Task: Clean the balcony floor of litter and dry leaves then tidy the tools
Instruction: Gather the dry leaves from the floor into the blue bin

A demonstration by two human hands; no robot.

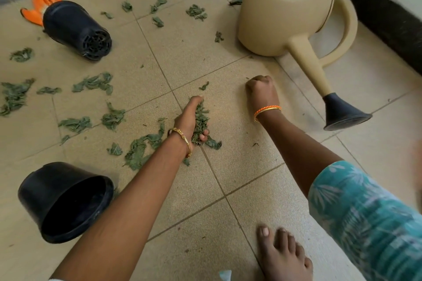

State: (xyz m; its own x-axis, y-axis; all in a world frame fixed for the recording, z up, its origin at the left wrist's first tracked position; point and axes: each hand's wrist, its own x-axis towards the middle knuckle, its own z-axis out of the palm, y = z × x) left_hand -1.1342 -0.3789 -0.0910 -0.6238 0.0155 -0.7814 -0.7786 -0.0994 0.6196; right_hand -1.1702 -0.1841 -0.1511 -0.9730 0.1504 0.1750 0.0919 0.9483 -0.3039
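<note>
— What's over on your left?

— Dry leaves lie scattered across the tiles. An orange glove lies at the far left, and a black pot on its side rests partly over it. Nearer me a second black pot is tipped over, its mouth toward my left arm.

— And your left hand?

— My left hand is low over the floor, fingers curled around a bunch of leaves. More leaves lie just beside my wrist, touching the tile.

— The right one?

— My right hand is clenched into a fist with the knuckles down at the floor, apart from the left hand. Whether it has anything inside, I cannot tell.

— Further right?

— A beige watering can lies on its side, its spout pointing toward me and ending in a black rose. My bare foot is planted at the bottom edge.
</note>
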